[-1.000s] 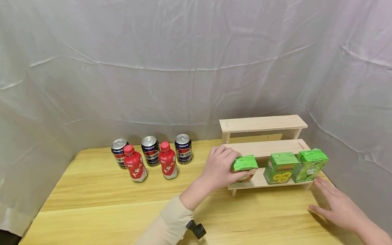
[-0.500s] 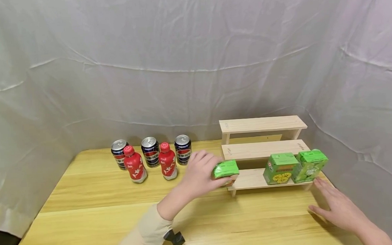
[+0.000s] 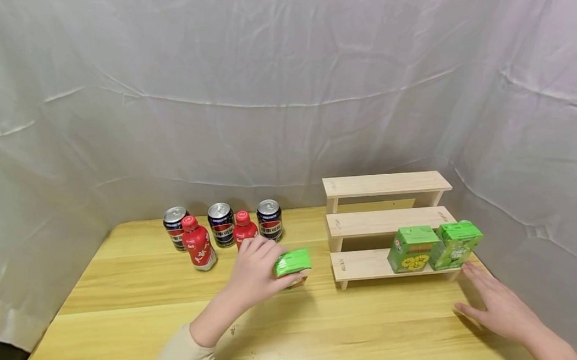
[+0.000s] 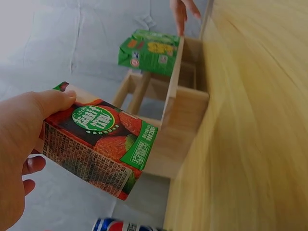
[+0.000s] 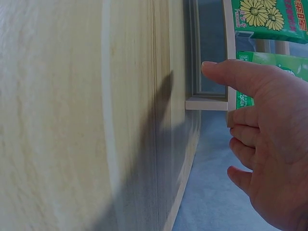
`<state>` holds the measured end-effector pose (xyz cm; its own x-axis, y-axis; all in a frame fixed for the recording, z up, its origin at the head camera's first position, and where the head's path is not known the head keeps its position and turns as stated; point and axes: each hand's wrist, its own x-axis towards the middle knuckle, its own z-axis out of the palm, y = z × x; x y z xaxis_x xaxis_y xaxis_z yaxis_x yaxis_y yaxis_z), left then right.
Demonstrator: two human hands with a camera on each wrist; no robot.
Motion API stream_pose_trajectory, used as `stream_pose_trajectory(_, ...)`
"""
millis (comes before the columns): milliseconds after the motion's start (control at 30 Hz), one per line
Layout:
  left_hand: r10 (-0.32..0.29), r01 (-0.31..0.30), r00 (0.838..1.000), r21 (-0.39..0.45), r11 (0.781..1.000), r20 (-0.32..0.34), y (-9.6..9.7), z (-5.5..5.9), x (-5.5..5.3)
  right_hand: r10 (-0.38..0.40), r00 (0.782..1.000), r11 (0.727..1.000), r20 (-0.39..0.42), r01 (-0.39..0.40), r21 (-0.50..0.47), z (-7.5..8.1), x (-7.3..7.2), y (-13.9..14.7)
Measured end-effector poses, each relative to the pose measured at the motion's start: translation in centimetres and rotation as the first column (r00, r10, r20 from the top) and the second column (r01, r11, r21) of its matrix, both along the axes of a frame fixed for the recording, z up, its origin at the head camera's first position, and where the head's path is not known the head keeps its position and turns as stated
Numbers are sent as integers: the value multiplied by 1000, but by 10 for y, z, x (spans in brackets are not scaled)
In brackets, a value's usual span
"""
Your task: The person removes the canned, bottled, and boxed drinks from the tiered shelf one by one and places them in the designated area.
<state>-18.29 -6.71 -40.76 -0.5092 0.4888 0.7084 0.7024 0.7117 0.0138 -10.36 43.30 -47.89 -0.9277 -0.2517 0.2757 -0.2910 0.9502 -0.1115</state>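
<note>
Carton (image 3: 292, 263) in the left hand (image 3: 252, 270), thumb and fingers wrapped round its sides, held just above the tabletop (image 3: 143, 315) left of the rack (image 3: 358, 264). Looks light but crushable, slick printed card, so grip the flat faces gently. Right hand (image 3: 497, 305) lies flat, fingers relaxed, near the right edge.

Left hand (image 3: 254, 270) covers most of the second red plastic bottle (image 3: 244, 227) — only its cap and shoulders show; can labels too small to read.
</note>
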Motion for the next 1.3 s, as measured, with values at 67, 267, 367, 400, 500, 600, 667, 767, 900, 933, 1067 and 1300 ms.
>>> stream_pose_trajectory(67,2,-2,1000,-2,1000,-8,-7,-3,1,0,1000,1000,1,0,2,0,0,0)
stream_pose_trajectory(267,19,-19,1000,-13,1000,-8,-27,-8,3,-6,1000,1000,18,6,-4,0,0,-1)
stream_pose_trajectory(367,39,-39,999,-19,999,10,-37,-9,6,-10,1000,1000,26,10,-8,0,0,-1)
stream_pose_trajectory(400,47,-47,999,-22,999,15,-41,-10,7,-11,1000,1000,29,11,-10,0,-1,-1)
stream_pose_trajectory(500,66,-65,997,-21,998,36,-52,-11,11,-10,1000,1000,24,10,-9,-1,-1,-1)
stream_pose_trajectory(600,77,-77,996,-14,997,37,-65,-13,13,-3,1000,1000,9,3,-3,-1,-1,-1)
stream_pose_trajectory(667,75,-75,997,0,997,36,-73,-15,13,3,1000,1000,-4,-3,0,-2,-1,0)
stream_pose_trajectory(767,76,-76,997,19,997,31,-86,-16,13,1,1000,1000,5,-1,-6,-1,0,1)
stream_pose_trajectory(900,103,-104,993,24,994,57,-103,-16,13,-18,998,1000,52,19,-20,-1,1,1)
stream_pose_trajectory(933,113,-115,991,23,993,68,-107,-16,13,-20,998,1000,60,22,-22,-1,1,1)
stream_pose_trajectory(1067,159,-161,981,15,987,108,-121,-14,17,-15,999,1000,44,16,-21,-2,2,0)
stream_pose_trajectory(1300,223,-224,966,-6,975,135,-142,-9,23,-7,1000,1000,7,7,-7,-2,1,0)
